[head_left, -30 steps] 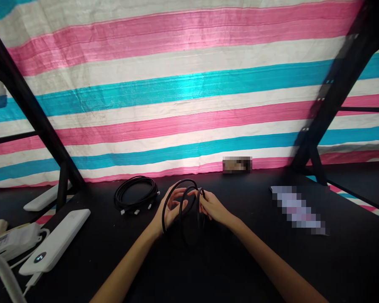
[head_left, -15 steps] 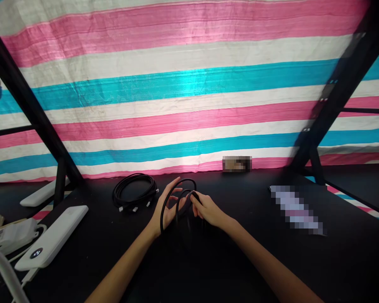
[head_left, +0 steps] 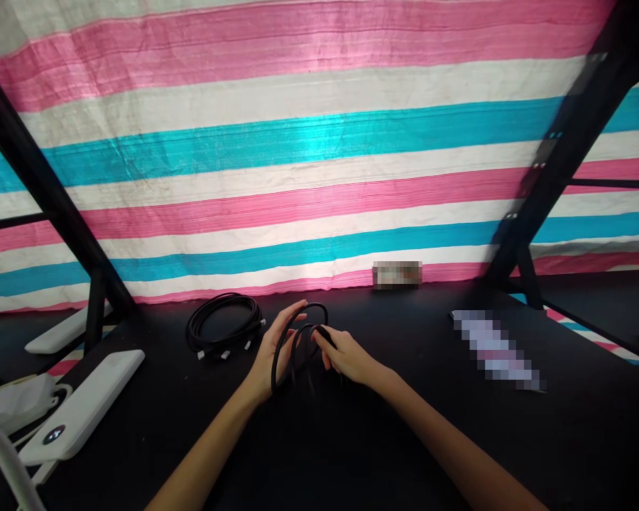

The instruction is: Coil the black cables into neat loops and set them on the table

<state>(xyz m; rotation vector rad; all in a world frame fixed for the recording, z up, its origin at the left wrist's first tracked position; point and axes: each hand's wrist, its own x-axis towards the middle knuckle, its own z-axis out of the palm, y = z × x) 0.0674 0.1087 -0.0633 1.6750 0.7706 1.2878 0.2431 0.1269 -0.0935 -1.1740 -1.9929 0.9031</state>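
Black cable (head_left: 294,349) in upright loops, axis sideways, pinched in right hand (head_left: 351,357), grip of left hand (head_left: 266,358) unclear

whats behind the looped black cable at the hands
Behind the black cable's loops, part of the left hand and black tabletop show. The right hand covers some cable; whatever lies behind that hand cannot be seen.

Black tabletop (head_left: 431,319), things lying left and right
A coil of black cable (head_left: 216,346) with pale plug ends lies toward the back left; nearer, a white slab-shaped device (head_left: 88,404) near a bulky white block (head_left: 18,406); at right, a flat pixelated item (head_left: 495,348)
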